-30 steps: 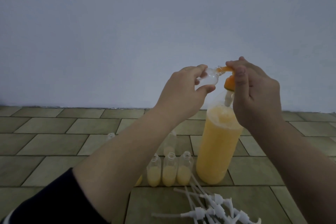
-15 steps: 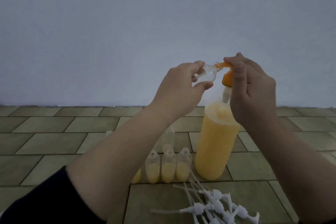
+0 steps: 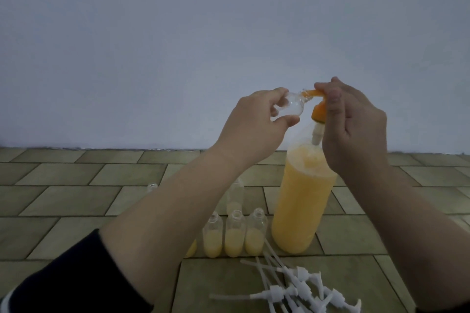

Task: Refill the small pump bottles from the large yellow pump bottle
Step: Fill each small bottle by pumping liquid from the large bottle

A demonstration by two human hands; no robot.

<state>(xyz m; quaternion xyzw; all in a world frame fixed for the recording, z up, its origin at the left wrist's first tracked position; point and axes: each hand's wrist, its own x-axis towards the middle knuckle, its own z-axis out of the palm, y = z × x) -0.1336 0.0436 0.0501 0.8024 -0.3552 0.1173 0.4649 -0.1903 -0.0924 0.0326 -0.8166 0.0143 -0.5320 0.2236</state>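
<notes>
Left hand [image 3: 250, 122] is pinching an empty small bottle [image 3: 115, 109] on its side, neck pointing right onto the orange spout [image 3: 314, 94] of the large yellow bottle [image 3: 302, 206] standing on the floor. Right hand [image 3: 356, 129] is curling over the pump head. No labels are showing.

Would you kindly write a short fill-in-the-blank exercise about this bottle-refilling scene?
1. The left hand holds a small clear bottle against the ____ spout.
2. The large bottle contains ____ liquid.
3. The white pump heads lie in a heap on the ____.
4. The right hand rests on the large bottle's ____.

Missing words: orange; yellow; floor; pump
</notes>
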